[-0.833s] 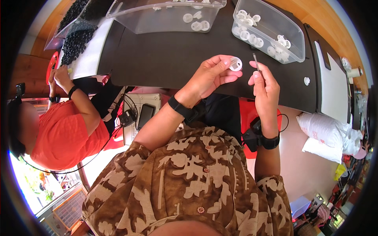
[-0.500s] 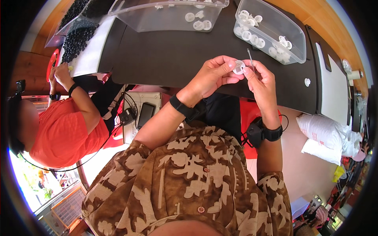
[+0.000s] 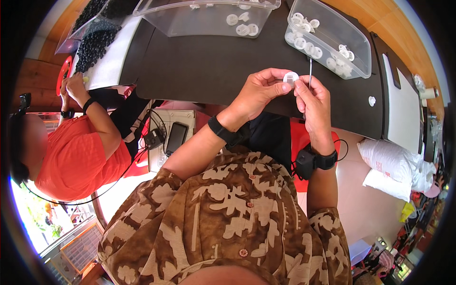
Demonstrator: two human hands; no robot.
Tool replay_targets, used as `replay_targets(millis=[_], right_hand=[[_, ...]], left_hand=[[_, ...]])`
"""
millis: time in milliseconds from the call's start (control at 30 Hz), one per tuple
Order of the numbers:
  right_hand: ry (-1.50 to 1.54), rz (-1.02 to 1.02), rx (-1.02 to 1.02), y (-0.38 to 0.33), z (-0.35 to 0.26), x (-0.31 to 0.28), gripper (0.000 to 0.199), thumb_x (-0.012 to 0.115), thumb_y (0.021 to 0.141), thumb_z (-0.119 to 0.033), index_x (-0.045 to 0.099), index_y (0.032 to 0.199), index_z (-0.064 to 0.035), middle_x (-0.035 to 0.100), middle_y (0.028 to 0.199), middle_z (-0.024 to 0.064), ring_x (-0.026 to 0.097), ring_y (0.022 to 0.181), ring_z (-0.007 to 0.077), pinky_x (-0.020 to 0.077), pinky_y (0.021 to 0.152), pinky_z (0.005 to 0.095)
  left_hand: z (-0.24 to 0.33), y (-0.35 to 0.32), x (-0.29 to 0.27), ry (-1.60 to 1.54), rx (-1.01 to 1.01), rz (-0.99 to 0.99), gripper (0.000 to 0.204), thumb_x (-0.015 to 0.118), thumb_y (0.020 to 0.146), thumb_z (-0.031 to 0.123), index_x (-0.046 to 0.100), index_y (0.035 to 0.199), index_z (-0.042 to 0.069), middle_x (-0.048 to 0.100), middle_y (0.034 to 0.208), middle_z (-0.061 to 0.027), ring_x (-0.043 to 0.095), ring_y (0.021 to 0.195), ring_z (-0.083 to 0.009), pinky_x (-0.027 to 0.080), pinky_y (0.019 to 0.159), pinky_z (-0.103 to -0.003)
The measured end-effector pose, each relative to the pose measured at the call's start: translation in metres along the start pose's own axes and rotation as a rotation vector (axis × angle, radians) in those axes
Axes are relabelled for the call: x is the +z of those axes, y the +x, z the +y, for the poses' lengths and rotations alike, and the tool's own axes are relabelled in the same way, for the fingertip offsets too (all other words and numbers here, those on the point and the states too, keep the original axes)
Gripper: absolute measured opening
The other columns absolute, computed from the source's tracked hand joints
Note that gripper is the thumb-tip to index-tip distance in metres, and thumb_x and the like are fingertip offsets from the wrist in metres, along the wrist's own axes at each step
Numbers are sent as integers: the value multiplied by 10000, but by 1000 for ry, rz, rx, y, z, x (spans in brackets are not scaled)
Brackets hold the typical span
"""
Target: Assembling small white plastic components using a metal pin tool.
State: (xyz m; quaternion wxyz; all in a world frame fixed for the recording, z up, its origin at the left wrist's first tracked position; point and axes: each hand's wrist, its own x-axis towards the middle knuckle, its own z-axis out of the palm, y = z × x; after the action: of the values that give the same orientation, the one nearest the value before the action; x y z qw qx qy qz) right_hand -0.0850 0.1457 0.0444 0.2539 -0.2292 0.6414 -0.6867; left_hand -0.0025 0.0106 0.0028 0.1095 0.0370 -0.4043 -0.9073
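Over the near edge of the dark table, my left hand pinches a small round white plastic piece between thumb and fingers. The piece has a raised rim and a rectangular shape inside it. My right hand is closed around a thin metal rod-like tool, whose shaft points away from me above the fingers. The right thumb and fingertips also meet the piece's right edge. Most of the tool's lower part is hidden by that hand.
Two clear plastic bins, one on the left and one on the right, hold similar white pieces. A loose white piece lies at right. Beside me on the left, a person in red works near black beads.
The white piece is tilted more upright, and its rectangular part shows better. The tool has swung to a nearly vertical line in the picture. Both hands stay close together.
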Motion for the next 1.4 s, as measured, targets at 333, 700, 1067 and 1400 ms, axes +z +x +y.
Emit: replay_targets(millis=[333, 700, 1067, 1400], right_hand=[[-261, 32, -19, -7, -17, -2, 166, 498, 966, -151, 601, 1000, -24, 534, 686, 0, 417, 504, 30, 331, 452, 202], [-1097, -37, -379, -20, -53, -15, 416, 546, 816, 27, 653, 1159, -181, 622, 775, 85, 624, 673, 253, 494, 606, 352], [-1267, -15, -510, -20, -54, -8, 366, 578, 780, 11, 687, 1078, -170, 576, 732, 51, 581, 667, 238, 478, 581, 354], [-1316, -34, -520, -16, -55, -9, 327, 587, 770, 4, 691, 1041, -147, 560, 713, 55, 571, 654, 240, 472, 573, 360]], left_hand=[[5, -1, 5, -90, -39, 84, 242, 590, 918, 75, 569, 1153, 22, 625, 1108, -106, 625, 998, -196, 531, 900, -311], [4, 3, -1, -48, -40, 27, 223, 576, 929, 88, 568, 1145, 34, 623, 1085, -76, 625, 997, -171, 533, 878, -268], [4, 3, 1, -12, -43, 32, 216, 582, 927, 92, 579, 1136, 37, 622, 1080, -60, 617, 988, -147, 522, 887, -266], [4, 4, 0, 8, -38, 35, 214, 600, 915, 79, 590, 1123, 35, 630, 1057, -58, 615, 982, -140, 522, 879, -265]])
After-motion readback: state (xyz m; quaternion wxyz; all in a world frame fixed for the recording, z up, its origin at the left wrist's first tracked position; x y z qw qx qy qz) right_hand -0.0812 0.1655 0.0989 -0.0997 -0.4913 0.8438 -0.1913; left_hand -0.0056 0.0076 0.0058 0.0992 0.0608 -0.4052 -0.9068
